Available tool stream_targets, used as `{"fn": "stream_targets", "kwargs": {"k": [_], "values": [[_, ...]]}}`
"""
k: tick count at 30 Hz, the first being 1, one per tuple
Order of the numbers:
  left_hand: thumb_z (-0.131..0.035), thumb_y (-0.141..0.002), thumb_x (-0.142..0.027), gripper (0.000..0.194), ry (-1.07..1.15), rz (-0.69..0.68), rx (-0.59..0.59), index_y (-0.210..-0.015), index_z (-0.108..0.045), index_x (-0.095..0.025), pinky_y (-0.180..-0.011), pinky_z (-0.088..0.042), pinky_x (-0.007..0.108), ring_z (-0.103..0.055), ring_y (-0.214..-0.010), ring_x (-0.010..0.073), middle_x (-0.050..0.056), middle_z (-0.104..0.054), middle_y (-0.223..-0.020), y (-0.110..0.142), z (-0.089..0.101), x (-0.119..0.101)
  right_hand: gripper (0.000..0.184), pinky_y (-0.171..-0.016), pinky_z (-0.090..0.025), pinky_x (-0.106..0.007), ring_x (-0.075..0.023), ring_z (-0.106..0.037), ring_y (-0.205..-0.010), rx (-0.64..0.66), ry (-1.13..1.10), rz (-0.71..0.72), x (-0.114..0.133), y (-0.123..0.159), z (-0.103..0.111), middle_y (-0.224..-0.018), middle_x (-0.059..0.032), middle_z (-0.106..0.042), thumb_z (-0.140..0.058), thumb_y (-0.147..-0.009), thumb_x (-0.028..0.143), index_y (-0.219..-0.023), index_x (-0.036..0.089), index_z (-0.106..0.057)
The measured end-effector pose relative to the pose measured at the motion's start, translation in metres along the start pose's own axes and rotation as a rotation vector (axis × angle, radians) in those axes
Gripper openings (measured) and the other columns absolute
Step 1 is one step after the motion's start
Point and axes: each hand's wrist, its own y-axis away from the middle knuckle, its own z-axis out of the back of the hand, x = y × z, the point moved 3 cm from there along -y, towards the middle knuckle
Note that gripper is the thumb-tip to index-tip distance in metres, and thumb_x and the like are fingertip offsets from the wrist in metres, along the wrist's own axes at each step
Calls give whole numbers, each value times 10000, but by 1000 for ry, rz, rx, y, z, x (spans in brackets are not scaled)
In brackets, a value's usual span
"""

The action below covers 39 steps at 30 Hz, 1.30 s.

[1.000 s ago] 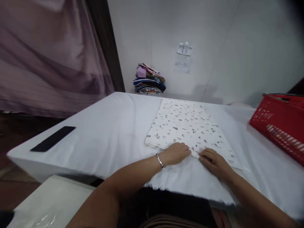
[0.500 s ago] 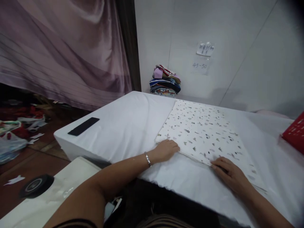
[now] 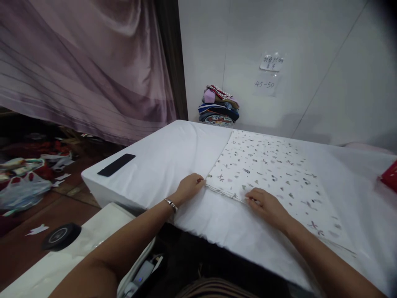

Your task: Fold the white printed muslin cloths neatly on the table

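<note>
A folded white cloth (image 3: pixel 263 165) with a small scattered print lies flat on the white-covered table (image 3: pixel 167 157). At its near left corner, my left hand (image 3: pixel 190 188) is closed, thumb and fingertips pinching the corner. Farther right along the same near edge, my right hand (image 3: pixel 266 207) has its fingers curled together on the cloth's edge. Several layers show along that edge between the two hands. My right forearm covers part of the cloth's near right side.
A black flat strip (image 3: pixel 116 164) lies at the table's left end. Folded fabrics (image 3: pixel 218 106) are stacked by the wall. A red object (image 3: pixel 390 178) sits at the far right. Lower left are a white surface with a black round object (image 3: pixel 63 236) and plastic bags (image 3: pixel 26 190) on the floor.
My left hand has slid left to the cloth's corner. My right hand has moved left along the near edge, closer to it. The view has shifted slightly.
</note>
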Motion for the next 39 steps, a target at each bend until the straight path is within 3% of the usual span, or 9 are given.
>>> {"fn": "stream_targets", "kwargs": {"k": [4, 10, 16, 21, 26, 30, 35, 39], "values": [[-478, -829, -420, 300, -21, 65, 46, -759, -642, -180, -611, -366, 275, -569, -724, 183, 46, -636, -809, -8, -5, -13, 271, -754, -449, -320, -203, -550, -934, 19, 58, 59, 15, -22, -16, -946, -52, -613, -410, -897, 341, -1014, 228, -627], [-551, -752, -327, 145, 21, 155, 63, -724, -571, -186, -557, -322, 253, -549, -650, 161, 16, -626, -723, -12, -8, -18, 263, -718, -451, -295, -191, -540, -929, -49, 155, 70, 10, -27, -38, -1009, -54, -579, -467, -879, 333, -1070, 239, -620], [-566, -732, -300, 124, 258, 275, 109, -713, -519, -187, -521, -355, 229, -552, -586, 143, 0, -596, -606, -17, -5, -18, 261, -720, -453, -292, -183, -537, -904, -77, 155, 78, 9, -22, -40, -980, -47, -574, -454, -883, 332, -1062, 246, -624], [-594, -743, -364, 231, 635, 392, 163, -835, -505, -172, -500, -422, 217, -596, -616, 138, 30, -617, -733, -17, -12, -15, 273, -725, -452, -305, -203, -531, -926, -96, 169, 85, 9, -22, -41, -1001, -62, -575, -469, -872, 322, -1086, 240, -617], [-655, -637, -164, 432, 824, 352, 184, -1036, -492, -151, -536, -456, 207, -577, -671, 125, 4, -568, -754, -12, -18, -13, 295, -741, -454, -304, -210, -533, -950, -107, 180, 69, 8, -21, -42, -1017, -62, -578, -461, -871, 351, -1097, 245, -617], [-634, -625, -129, 457, 865, 288, 184, -1064, -509, -146, -539, -452, 201, -539, -651, 107, -28, -516, -701, -9, -22, -9, 284, -729, -449, -288, -185, -553, -881, -71, 134, 42, 13, -27, -36, -952, -46, -591, -445, -881, 386, -1029, 244, -641], [-648, -644, -153, 434, 966, 230, 164, -1057, -515, -152, -558, -448, 207, -516, -638, 90, -47, -489, -684, -6, -24, -7, 258, -760, -432, -287, -176, -551, -911, -62, 90, 76, 39, -52, -34, -989, -38, -597, -469, -881, 358, -1039, 234, -631], [-634, -652, -134, 401, 1046, 199, 167, -1035, -516, -147, -570, -439, 205, -531, -646, 86, -41, -529, -691, -4, -24, -8, 213, -759, -418, -274, -166, -542, -924, -59, 48, 118, 61, -80, -45, -986, -33, -597, -489, -872, 291, -1024, 229, -624]]}}
